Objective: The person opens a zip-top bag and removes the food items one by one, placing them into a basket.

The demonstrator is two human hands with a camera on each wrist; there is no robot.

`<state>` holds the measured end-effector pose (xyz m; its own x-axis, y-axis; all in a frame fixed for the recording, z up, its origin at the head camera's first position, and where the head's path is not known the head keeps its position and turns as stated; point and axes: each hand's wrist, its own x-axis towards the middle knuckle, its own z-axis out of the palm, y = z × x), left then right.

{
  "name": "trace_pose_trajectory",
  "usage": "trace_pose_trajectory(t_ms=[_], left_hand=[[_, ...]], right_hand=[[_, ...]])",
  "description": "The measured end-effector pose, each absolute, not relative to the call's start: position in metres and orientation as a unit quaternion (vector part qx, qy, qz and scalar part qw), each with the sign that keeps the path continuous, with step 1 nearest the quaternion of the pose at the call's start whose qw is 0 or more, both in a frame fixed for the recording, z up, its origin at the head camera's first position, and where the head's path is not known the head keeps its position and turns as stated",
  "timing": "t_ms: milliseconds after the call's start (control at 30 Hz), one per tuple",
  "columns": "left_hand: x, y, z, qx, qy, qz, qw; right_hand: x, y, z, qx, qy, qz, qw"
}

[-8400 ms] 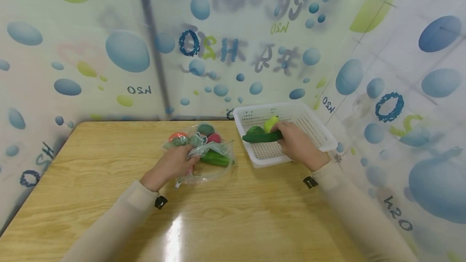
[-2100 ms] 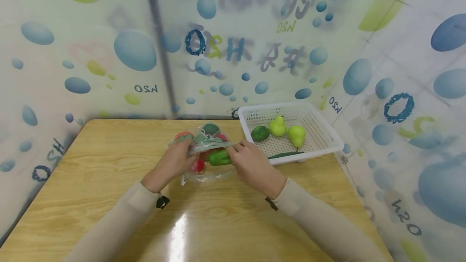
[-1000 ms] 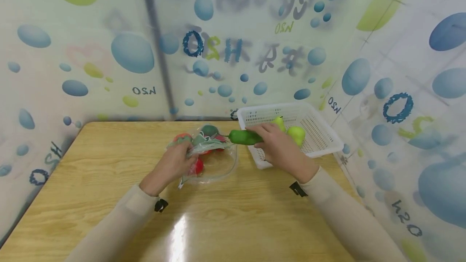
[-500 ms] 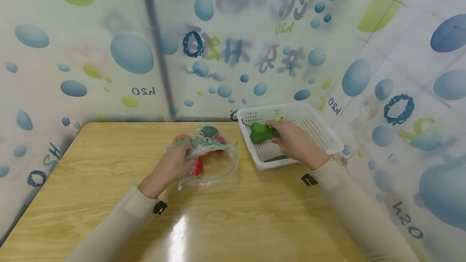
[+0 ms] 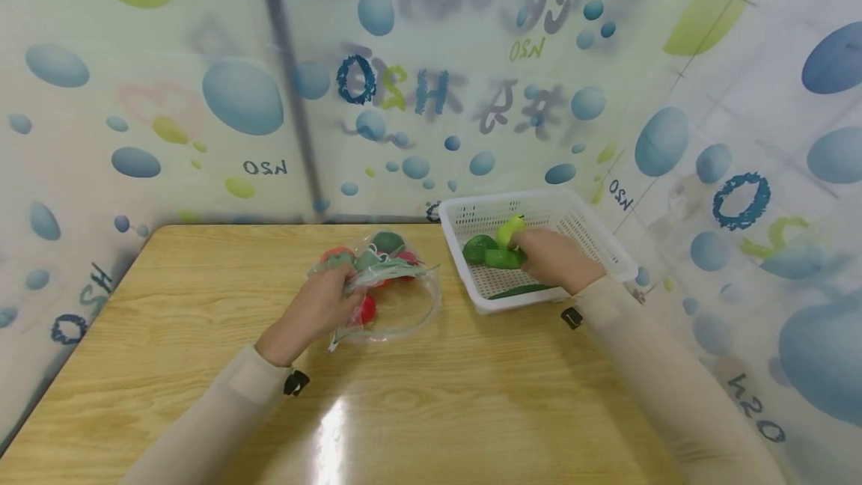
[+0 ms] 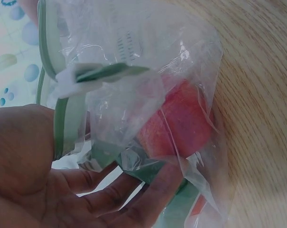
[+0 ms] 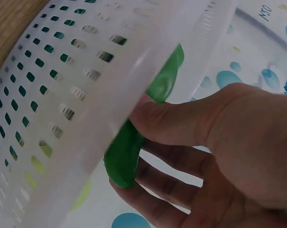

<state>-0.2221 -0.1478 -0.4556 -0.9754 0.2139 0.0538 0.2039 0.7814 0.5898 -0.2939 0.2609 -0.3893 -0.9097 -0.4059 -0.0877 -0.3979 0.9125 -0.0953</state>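
Observation:
My left hand [image 5: 316, 309] grips the green-edged rim of a clear zip bag [image 5: 404, 313] on the table. Inside the bag are a red round piece [image 5: 367, 309], a dark green piece [image 5: 388, 243] and an orange-red one [image 5: 337, 254]. The left wrist view shows a pinkish-red fruit [image 6: 181, 121] through the plastic by my fingertips. My right hand [image 5: 555, 259] is in the white basket [image 5: 481, 301], thumb and fingers around a green pepper [image 7: 126, 154]. Beside it lie a green rounded vegetable [image 5: 477, 248] and a yellow-green pear [image 5: 509, 230].
A long dark green vegetable [image 5: 518, 292] lies along the basket's near side. The wooden table [image 5: 417, 403] extends in front of bag and basket. Behind and to the right stand walls with printed blue and green dots [image 5: 242, 96].
My right hand, which earlier held a dark green cucumber over the basket, has since pulled the green pepper from the bag, carried it right and lowered it into the basket. My left hand keeps its grip.

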Motion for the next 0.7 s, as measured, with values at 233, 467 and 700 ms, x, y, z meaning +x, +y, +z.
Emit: trace_pose_trajectory(t_ms=[233,467,700], left_hand=[[-0.223,-0.148,-0.456,0.111,0.942,0.317,0.011],[-0.222,-0.145,-0.454,0.104,0.941,0.321,0.024],[-0.227,-0.152,-0.464,0.121,0.933,0.338,0.015]], right_hand=[[-0.301,0.257,-0.393,-0.197,0.975,-0.008,0.098],[-0.304,0.257,-0.396,-0.187,0.978,-0.016,0.093],[-0.309,0.253,-0.393,-0.213,0.971,-0.097,0.049]])
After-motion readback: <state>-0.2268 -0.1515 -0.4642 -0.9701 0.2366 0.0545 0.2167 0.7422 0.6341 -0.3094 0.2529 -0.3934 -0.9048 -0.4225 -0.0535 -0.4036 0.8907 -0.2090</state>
